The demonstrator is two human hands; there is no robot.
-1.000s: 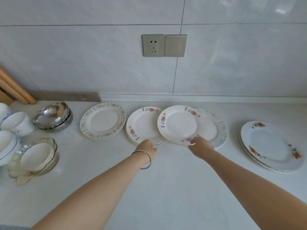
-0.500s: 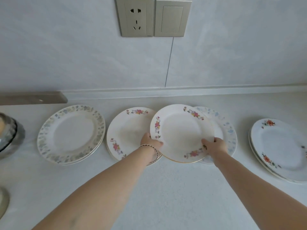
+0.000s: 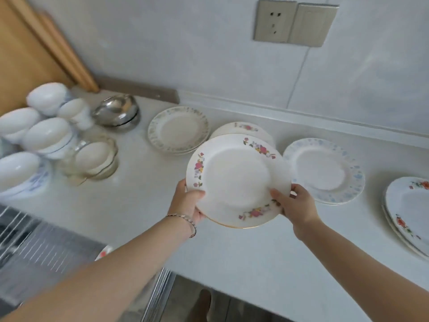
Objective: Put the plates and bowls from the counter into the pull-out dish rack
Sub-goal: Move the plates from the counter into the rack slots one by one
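A white plate with pink flowers on its rim (image 3: 236, 180) is held above the counter (image 3: 139, 201) by both hands. My left hand (image 3: 186, 202) grips its left edge and my right hand (image 3: 293, 202) grips its right edge. Behind it lies another pink-flowered plate (image 3: 242, 129), partly hidden. A green-rimmed plate stack (image 3: 177, 130) lies to the left, a blue-patterned plate (image 3: 325, 170) to the right, and red-flowered plates (image 3: 408, 210) at the far right. The pull-out dish rack (image 3: 39, 256) with wire tines shows at the lower left.
Several white bowls (image 3: 48, 133) crowd the left end of the counter, with a glass bowl (image 3: 95, 156) and a steel bowl (image 3: 117, 110). A wooden board (image 3: 25, 49) leans at the back left. A socket (image 3: 274, 20) is on the wall.
Both hands have lifted the pink-flowered plate off the counter and drawn it toward me. The view has swung left and down, bringing the bowls and the rack into sight.
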